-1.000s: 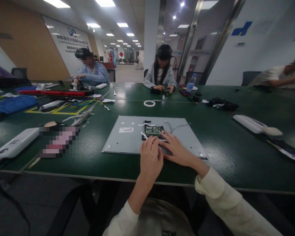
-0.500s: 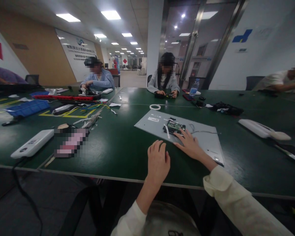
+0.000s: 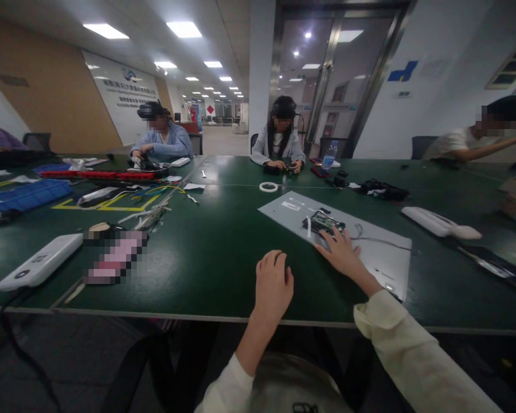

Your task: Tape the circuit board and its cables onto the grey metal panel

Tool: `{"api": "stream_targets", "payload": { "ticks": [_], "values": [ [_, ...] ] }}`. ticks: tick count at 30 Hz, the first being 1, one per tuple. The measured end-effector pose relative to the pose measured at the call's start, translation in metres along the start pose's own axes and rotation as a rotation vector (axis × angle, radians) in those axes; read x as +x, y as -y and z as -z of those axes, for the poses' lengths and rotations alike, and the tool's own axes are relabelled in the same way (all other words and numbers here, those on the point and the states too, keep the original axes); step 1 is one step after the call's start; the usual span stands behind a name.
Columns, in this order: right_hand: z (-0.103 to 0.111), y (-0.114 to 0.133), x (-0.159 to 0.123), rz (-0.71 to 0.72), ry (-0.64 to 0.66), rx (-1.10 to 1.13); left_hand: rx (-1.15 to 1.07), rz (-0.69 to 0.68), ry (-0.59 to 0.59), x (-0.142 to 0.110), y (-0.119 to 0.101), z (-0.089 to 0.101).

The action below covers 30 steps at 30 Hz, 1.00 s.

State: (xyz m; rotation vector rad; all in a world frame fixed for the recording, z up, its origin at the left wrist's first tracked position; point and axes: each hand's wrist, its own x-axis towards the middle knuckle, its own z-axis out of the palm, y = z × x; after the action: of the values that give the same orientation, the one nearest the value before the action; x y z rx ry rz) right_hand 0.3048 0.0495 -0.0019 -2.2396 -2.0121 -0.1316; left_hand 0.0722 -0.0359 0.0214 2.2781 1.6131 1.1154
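Observation:
A grey metal panel lies on the green table, turned at an angle. A small green circuit board with thin wires sits on it. My right hand rests flat on the panel just in front of the board, fingers spread, holding nothing. My left hand lies on the bare table to the left of the panel, its fingers curled downward; I cannot make out anything under them.
A ring of white tape lies beyond the panel. White plastic casings lie at left and right. Cables, a red bar and a blue tray crowd the far left. Other people work across the table.
The grey panel has slid and turned to the right under my right hand. My left hand has come off the panel and now rests on the bare table.

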Motion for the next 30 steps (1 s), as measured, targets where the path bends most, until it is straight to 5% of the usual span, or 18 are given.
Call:
{"api": "stream_targets", "payload": {
  "ticks": [8, 20, 30],
  "values": [
    [-0.002, -0.023, 0.017, -0.250, -0.033, 0.097, -0.018, 0.003, 0.027, -0.002, 0.001, 0.001],
    [-0.009, -0.056, 0.040, -0.434, -0.166, 0.194, -0.040, 0.023, 0.048, -0.003, 0.003, -0.002],
    [-0.013, -0.079, 0.052, -0.583, -0.119, 0.179, -0.031, 0.018, 0.064, -0.004, 0.003, 0.003]
  ]
}}
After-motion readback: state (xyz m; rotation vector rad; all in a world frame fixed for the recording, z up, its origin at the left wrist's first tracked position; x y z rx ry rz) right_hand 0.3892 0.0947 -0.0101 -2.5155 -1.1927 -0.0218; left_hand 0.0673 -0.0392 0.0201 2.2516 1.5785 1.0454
